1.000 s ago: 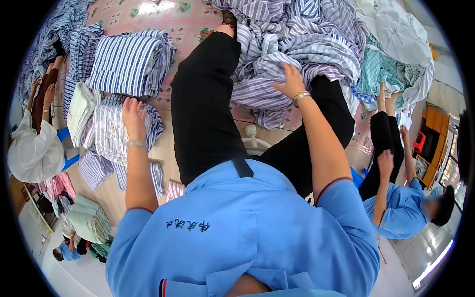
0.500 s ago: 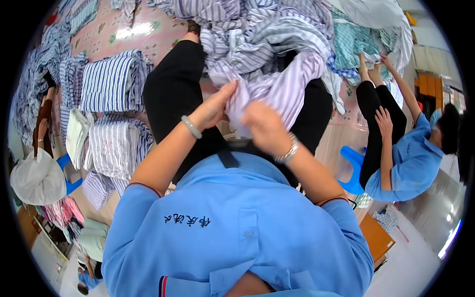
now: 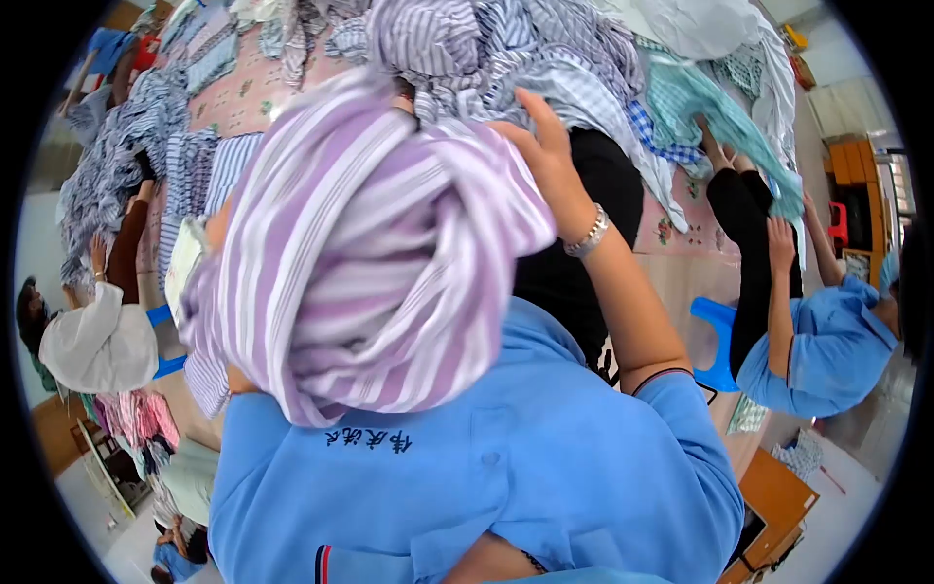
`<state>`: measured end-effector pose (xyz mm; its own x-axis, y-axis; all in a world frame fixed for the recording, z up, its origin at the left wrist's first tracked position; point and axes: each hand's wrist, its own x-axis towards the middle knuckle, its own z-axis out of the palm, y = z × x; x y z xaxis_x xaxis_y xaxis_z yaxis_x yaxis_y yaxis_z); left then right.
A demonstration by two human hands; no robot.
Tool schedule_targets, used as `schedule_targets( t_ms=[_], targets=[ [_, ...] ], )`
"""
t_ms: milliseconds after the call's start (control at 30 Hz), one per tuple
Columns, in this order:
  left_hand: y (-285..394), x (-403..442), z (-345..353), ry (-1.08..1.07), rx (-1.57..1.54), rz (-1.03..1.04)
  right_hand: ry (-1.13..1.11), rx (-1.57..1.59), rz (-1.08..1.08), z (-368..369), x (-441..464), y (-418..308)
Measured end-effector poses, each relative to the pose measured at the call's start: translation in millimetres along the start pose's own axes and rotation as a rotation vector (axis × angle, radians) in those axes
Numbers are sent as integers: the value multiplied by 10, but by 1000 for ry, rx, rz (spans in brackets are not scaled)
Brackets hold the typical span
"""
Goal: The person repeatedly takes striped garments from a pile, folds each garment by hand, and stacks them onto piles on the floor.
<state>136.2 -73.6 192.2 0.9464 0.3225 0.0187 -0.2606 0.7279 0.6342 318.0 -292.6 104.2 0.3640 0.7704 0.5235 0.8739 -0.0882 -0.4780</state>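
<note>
A purple-striped cloth [image 3: 379, 263] is hanging before the person's blue shirt [image 3: 467, 516]; just below the cloth, dark characters [image 3: 375, 441] are showing upside down, not surely legible; the right hand [image 3: 547, 165] is resting fingers extended at its edge, the left hand [image 3: 216, 231] mostly hiding behind it; either's grip I cannot tell; beyond the cloth, a pink floral sheet [image 3: 224, 105] is bearing heaped garments [image 3: 428, 34]; far right of it, a brown cabinet [image 3: 851, 164] is standing.

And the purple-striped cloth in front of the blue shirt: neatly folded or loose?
Loose, not neatly folded: the purple-striped cloth is bunched and twisted, its stripes curving in different directions.
</note>
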Motion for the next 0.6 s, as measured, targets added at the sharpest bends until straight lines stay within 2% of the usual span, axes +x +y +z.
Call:
schedule_targets(
  t_ms=[33, 67, 133, 200, 267, 300, 333, 367, 400, 467, 533, 567, 600],
  targets=[
    [-27, 57, -76, 9, -47, 30, -27, 154, -20, 65, 149, -54],
    [-79, 124, -165, 16, -103, 45, 37, 383, -19, 137, 274, -127],
    [-289, 243, -389, 29, -242, 31, 146, 545, -144, 315, 438, 79],
    [-601, 322, -591, 20, -410, -27, -41, 1231, 194, 395, 39, 327],
    [-939, 342, -678, -68, -562, -111, -86, -59, 79, 127, -2, 236],
    [-1087, 315, -627, -104, -612, -170, -93, 577, 372, 502, -404, 776],
    [-1088, 255, -357, 32, -480, -217, -98, 1004, 642, 599, -621, 867],
    [-1187, 291, -386, 209, -455, -273, 17, 1402, 950, 581, -668, 741],
    [-1294, 330, -460, 390, -424, -329, 127, 1573, 1240, 513, -816, 554],
    [-1402, 393, -673, 429, -217, -402, 141, 1448, 1253, 458, -997, 409],
    [-1443, 426, -715, 511, -74, -376, -29, 1205, 1169, 382, -1051, 325],
    [-1488, 437, -739, 514, -76, -388, -42, 1185, 1109, 376, -1033, 301],
    [-1557, 459, -777, 512, 144, -390, -39, 1185, 1119, 370, -1037, 330]
  ],
)
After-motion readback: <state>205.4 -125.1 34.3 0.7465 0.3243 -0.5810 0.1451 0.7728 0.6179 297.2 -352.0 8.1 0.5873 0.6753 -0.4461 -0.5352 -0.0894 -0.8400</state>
